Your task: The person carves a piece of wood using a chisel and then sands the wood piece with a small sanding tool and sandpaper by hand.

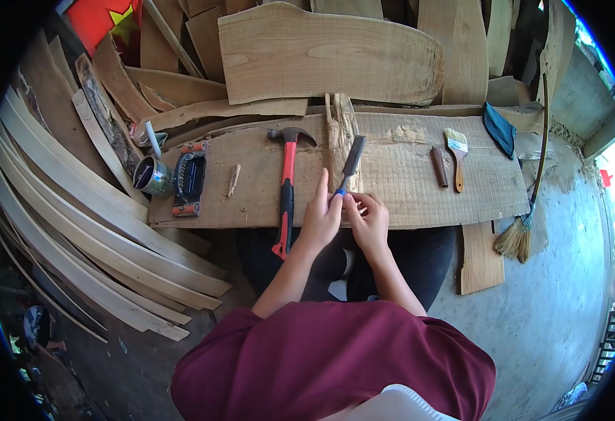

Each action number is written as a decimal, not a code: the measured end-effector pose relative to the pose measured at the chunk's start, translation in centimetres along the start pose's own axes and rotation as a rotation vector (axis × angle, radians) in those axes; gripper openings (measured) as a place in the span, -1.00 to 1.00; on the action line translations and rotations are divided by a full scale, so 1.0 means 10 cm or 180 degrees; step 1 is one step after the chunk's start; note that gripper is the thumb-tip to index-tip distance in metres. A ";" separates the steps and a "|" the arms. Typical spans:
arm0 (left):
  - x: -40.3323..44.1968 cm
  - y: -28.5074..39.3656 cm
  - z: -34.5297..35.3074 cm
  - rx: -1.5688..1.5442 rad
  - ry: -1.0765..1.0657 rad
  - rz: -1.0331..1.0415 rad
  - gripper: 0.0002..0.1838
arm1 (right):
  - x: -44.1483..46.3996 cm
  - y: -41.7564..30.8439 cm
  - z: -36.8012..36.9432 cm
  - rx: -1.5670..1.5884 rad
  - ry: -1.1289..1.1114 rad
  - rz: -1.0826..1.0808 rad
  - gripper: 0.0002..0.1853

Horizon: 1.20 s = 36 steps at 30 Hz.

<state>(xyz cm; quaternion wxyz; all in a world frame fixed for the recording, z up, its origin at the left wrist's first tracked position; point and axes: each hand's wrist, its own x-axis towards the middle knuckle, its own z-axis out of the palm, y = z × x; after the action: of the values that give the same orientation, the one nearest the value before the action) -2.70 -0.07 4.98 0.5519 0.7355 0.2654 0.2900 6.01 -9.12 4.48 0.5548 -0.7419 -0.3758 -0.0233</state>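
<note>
A chisel (353, 157) with a dark flat blade and a blue collar is held in front of me, its blade pointing up and away. My left hand (321, 220) is closed around the handle, with the index finger raised beside it. Thumb and fingers of my right hand (369, 222) pinch near the blue collar. The hands hide most of the handle. Behind the blade lies a rough, splintered strip of wood (341, 133) on the wide plank (392, 203). To the left of my hands rests a claw hammer (288, 168) with a red and black handle.
On the plank's left are a sanding block (190, 179), a can (154, 177) and a wood splinter (234, 180). A brown wooden piece (439, 167), a paintbrush (457, 158) and a dark cloth (499, 130) lie right. Boards (328, 52) lean behind; curved strips (97, 210) stack left.
</note>
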 end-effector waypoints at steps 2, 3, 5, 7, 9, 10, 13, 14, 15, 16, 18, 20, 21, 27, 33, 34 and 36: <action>-0.09 0.10 0.04 0.0214 0.0040 0.0205 -0.44 | 0.02 -0.01 -0.09 0.1130 -0.1567 0.1546 -0.67; -0.12 0.15 0.07 0.0316 0.0131 0.0184 -0.50 | -0.05 0.08 -0.02 0.1784 -0.1447 0.1580 -0.69; -0.12 0.09 0.18 0.0429 0.0404 0.0771 -0.55 | -0.02 -0.13 -0.11 0.2280 -0.1261 0.1776 -0.70; -0.07 0.05 0.23 0.0664 0.0526 0.1187 -0.58 | 0.01 -0.11 -0.14 0.2356 -0.1177 0.1900 -0.71; -0.04 0.04 0.27 0.0873 0.0421 0.1172 -0.60 | 0.04 -0.12 -0.14 0.2429 -0.1051 0.2035 -0.72; -0.02 0.04 0.29 0.0857 0.0409 0.1161 -0.60 | 0.07 -0.13 -0.15 0.2514 -0.0931 0.2151 -0.72; 0.08 -0.05 0.36 0.1305 0.0298 0.1036 -0.60 | 0.14 0.05 -0.15 0.2106 -0.0758 0.1754 -0.68; 0.10 -0.11 0.38 0.1295 0.0302 0.1038 -0.60 | 0.19 0.08 -0.17 0.1898 -0.0699 0.1706 -0.67; 0.12 -0.18 0.39 0.1746 0.0358 0.1095 -0.60 | 0.26 0.15 -0.17 0.1667 -0.0724 0.1695 -0.64; 0.13 -0.21 0.40 0.2196 0.0416 0.1145 -0.59 | 0.33 0.03 -0.27 0.1497 -0.0889 0.1756 -0.61; 0.17 -0.30 0.39 0.2280 0.0227 0.1116 -0.55 | 0.36 0.16 -0.24 0.1128 -0.0902 0.1456 -0.54; 0.19 -0.29 0.43 0.2523 0.0261 0.1244 -0.50 | 0.40 0.30 -0.21 0.1065 -0.1056 0.1375 -0.51; 0.19 -0.28 0.44 0.2520 0.0271 0.1238 -0.50 | 0.41 0.36 -0.19 0.1011 -0.1197 0.1291 -0.47; 0.16 -0.26 0.42 0.2393 0.0188 0.1172 -0.46 | 0.45 0.08 -0.26 0.1522 -0.1362 0.1940 -0.46; 0.16 -0.24 0.43 0.2363 0.0187 0.1146 -0.45 | 0.49 0.02 -0.37 0.1827 -0.1429 0.2235 -0.51; 0.16 -0.25 0.43 0.2349 0.0208 0.1160 -0.47 | 0.50 0.01 -0.38 0.1820 -0.1429 0.2234 -0.51; 0.16 -0.26 0.43 0.2328 0.0225 0.1170 -0.48 | 0.52 0.00 -0.40 0.1842 -0.1358 0.2406 -0.53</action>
<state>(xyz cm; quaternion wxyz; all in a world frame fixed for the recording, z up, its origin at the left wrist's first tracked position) 1.33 -1.11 1.76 0.1836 0.9079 0.2339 0.2954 11.25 -9.71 8.39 0.6179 -0.6303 -0.1774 0.4351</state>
